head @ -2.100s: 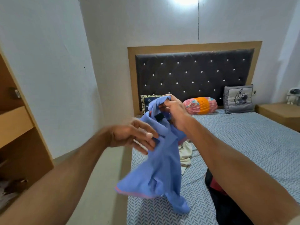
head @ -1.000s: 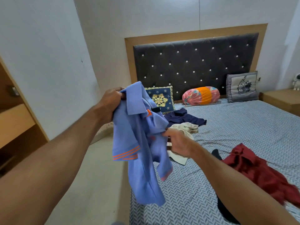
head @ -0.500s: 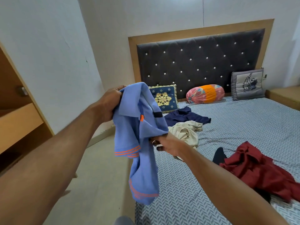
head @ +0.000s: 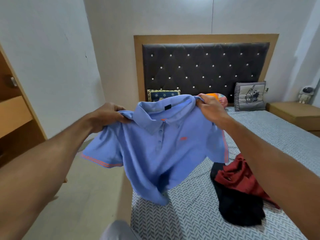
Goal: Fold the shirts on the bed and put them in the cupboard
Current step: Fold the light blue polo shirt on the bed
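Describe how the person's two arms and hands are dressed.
Both forearms are bare as far as the frame shows: no sleeves, gloves, watch or bands. The left hand and right hand show no rings that I can make out.

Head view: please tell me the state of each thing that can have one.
Blue shirt: unfolded, held up by both shoulders.
Left hand: shut on blue shirt.
Right hand: shut on blue shirt.
Red shirt: crumpled on bed.
Black garment: crumpled on bed.
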Demonstrator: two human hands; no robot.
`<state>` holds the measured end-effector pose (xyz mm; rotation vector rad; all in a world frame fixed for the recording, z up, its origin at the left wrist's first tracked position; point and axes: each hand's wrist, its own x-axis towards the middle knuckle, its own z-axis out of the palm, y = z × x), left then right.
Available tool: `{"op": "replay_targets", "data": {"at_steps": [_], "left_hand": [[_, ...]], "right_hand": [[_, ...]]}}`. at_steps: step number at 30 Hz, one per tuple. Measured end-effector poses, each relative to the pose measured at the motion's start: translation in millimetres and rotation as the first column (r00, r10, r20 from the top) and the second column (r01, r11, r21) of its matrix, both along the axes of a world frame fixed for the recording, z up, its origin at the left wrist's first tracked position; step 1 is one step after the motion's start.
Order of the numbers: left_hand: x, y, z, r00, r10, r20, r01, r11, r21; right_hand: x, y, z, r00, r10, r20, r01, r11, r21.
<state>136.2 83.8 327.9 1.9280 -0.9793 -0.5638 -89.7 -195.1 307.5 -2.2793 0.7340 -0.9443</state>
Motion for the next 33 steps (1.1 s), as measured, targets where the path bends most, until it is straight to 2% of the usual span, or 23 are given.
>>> {"op": "replay_targets", "data": {"at_steps": [3, 9, 11, 13, 15, 17, 20, 22, 25, 26, 27, 29, 31, 33], "left_hand": [[-12.6, 5.3, 3.9, 0.989, -0.086, -0.118, 0.086, 0.996, -0.001], [-16.4, 12.4, 4.8, 0.974, -0.153, -0.165, 0.138, 0.986, -0.095], [-16.9, 13.4, 4.9, 0.965, -0.182, -0.19, 0.156, 0.978, -0.141], [-21.5, 13.5, 5.2, 0.962, -0.186, -0.198, 0.161, 0.978, -0.136], [-23.7, 9.5, -0.7, 0.985, -0.139, -0.097, 0.135, 0.99, -0.047], [-21.4, 0.4, -10.7, 0.988, -0.056, 0.146, 0.051, 0.998, 0.04], [-12.9, -16.0, -27.4, 0.877, 0.031, 0.48, -0.06, 0.997, 0.045], [-11.5, -27.1, -33.7, 0.794, 0.088, 0.601, -0.145, 0.988, 0.047], [-6.0, -44.9, -44.4, 0.75, 0.09, 0.655, -0.234, 0.963, 0.136], [-2.8, -51.6, -50.6, 0.778, 0.097, 0.62, -0.243, 0.958, 0.155], [3.3, -60.8, -59.3, 0.843, 0.121, 0.523, -0.238, 0.958, 0.162], [14.4, -78.3, -77.7, 0.954, 0.211, 0.212, -0.241, 0.962, 0.127], [30.6, -98.9, -90.4, 0.96, 0.278, -0.008, -0.277, 0.958, 0.072], [46.4, -119.7, -88.0, 0.946, 0.298, -0.124, -0.302, 0.953, -0.008]], "right_hand": [[-16.4, 2.1, 6.8, 0.996, -0.047, -0.08, 0.039, 0.994, -0.098], [-60.2, -1.7, 27.9, 0.993, -0.08, -0.084, 0.053, 0.958, -0.282], [-72.1, -1.5, 34.6, 0.994, -0.012, -0.105, -0.018, 0.959, -0.282], [-82.1, 5.3, 40.1, 0.989, 0.051, -0.14, -0.078, 0.979, -0.19], [-91.1, 13.3, 40.7, 0.964, 0.116, -0.24, -0.132, 0.99, -0.054], [-97.2, 14.2, 35.1, 0.902, 0.191, -0.386, -0.176, 0.982, 0.074], [-95.9, 1.3, 19.1, 0.87, 0.209, -0.447, -0.143, 0.974, 0.176], [-90.0, -5.5, 8.6, 0.83, 0.096, -0.55, -0.064, 0.995, 0.077], [-76.7, -15.6, -11.8, 0.677, -0.113, -0.727, 0.021, 0.991, -0.135], [-71.7, -20.6, -21.8, 0.677, -0.133, -0.724, 0.061, 0.99, -0.126], [-65.3, -27.3, -34.0, 0.711, -0.114, -0.694, 0.118, 0.992, -0.042], [-50.9, -37.2, -53.7, 0.859, -0.067, -0.507, 0.22, 0.944, 0.247], [-30.0, -46.2, -61.5, 0.952, -0.093, -0.291, 0.237, 0.828, 0.508], [-5.4, -63.5, -54.9, 0.981, -0.159, -0.112, 0.194, 0.77, 0.608]]}}
